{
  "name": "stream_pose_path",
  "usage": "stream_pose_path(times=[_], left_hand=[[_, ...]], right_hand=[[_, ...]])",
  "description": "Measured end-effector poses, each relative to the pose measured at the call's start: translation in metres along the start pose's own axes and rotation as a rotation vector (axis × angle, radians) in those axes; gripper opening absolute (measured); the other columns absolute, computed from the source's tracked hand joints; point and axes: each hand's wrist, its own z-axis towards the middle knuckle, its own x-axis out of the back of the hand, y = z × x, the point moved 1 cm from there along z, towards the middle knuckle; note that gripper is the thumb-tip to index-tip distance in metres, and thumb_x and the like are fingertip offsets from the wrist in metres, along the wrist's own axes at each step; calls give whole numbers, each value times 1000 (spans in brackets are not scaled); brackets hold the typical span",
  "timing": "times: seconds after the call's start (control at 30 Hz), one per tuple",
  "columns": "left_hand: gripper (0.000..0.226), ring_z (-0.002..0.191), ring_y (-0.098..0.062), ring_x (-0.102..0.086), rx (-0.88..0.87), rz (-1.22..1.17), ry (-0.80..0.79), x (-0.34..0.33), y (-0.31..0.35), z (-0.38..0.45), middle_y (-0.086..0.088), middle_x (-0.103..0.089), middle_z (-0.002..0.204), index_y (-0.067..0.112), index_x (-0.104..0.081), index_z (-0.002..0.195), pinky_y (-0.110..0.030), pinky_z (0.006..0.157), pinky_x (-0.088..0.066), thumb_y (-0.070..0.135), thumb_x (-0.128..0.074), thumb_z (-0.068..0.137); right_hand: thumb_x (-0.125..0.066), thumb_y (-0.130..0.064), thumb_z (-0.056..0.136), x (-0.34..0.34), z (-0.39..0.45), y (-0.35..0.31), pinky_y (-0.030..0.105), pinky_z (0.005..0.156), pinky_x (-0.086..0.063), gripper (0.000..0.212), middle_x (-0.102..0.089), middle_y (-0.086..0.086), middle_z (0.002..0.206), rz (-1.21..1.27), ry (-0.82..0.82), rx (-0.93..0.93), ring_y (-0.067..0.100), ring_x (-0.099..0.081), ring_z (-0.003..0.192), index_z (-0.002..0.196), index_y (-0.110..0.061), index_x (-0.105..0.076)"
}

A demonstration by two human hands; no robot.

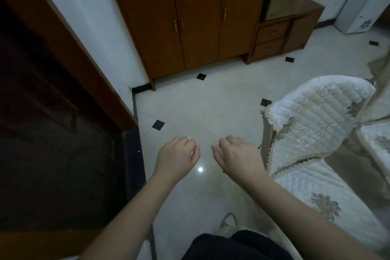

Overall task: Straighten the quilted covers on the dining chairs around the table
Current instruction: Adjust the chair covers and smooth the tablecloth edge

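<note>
Fingers loosely curled on both hands, holding nothing, over pale tiled floor [190, 107]. Wooden cabinet [190, 17] against far wall. Quilted cover [312, 124] on chair at right, just beside right hand [238, 156]; left hand [177, 156] further off.

Pretty clearly someone's home, dining area by the look of it. A wooden cabinet [190, 17] is standing against the white wall ahead of the hands, a low drawer unit [274, 38] is sitting beside it, pale floor tiles [200, 101] with little black diamonds are running underneath, and a chair in a quilted cover [312, 120] is sitting just right of the hands.
</note>
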Motion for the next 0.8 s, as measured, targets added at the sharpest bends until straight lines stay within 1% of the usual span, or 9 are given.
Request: stream_pose_path(times=[0.17,0.3,0.43,0.57,0.73,0.8], left_hand=[[29,59,-20,-51,36,-11,19,-9,-25,70,1,-52,62,17,-55,67,-33,50,-43,30,-44,90],[27,59,-19,-50,52,1,13,-23,-56,112,3,-52,62,18,-56,68,-32,50,-41,30,-45,90],[27,59,-19,-50,47,-2,6,-43,-103,160,3,-52,62,17,-57,69,-31,48,-40,31,-45,89],[30,60,-17,-50,43,4,9,-57,-161,215,3,-53,63,17,-57,70,-30,48,-43,32,-41,90],[31,58,-13,-49,-41,9,-3,-70,-209,295,6,-53,64,20,-58,73,-26,48,-40,35,-38,91],[31,60,-13,-49,-96,-7,-24,-77,-217,330,6,-53,65,21,-58,73,-26,49,-40,35,-38,91]], right_hand=[[-49,-35,90,-22,80,30,32,47,-39,33,-52,5,63,-23,19,64,26,-51,55,65,-14,-53],[-51,-33,90,-46,135,41,34,53,-38,32,-50,4,67,-66,44,86,25,-47,61,65,-13,-53],[-54,-29,88,-85,193,38,35,55,-38,30,-49,5,66,-113,88,108,26,-45,59,62,-14,-51],[-54,-29,88,-126,257,32,36,58,-39,29,-48,4,64,-156,61,132,26,-46,60,63,-15,-51],[-49,-30,89,-156,331,46,37,61,-40,29,-49,4,65,-229,20,132,25,-47,62,65,-14,-53],[-49,-30,90,-161,353,62,37,62,-41,29,-49,4,66,-250,12,87,25,-47,63,66,-14,-53]])
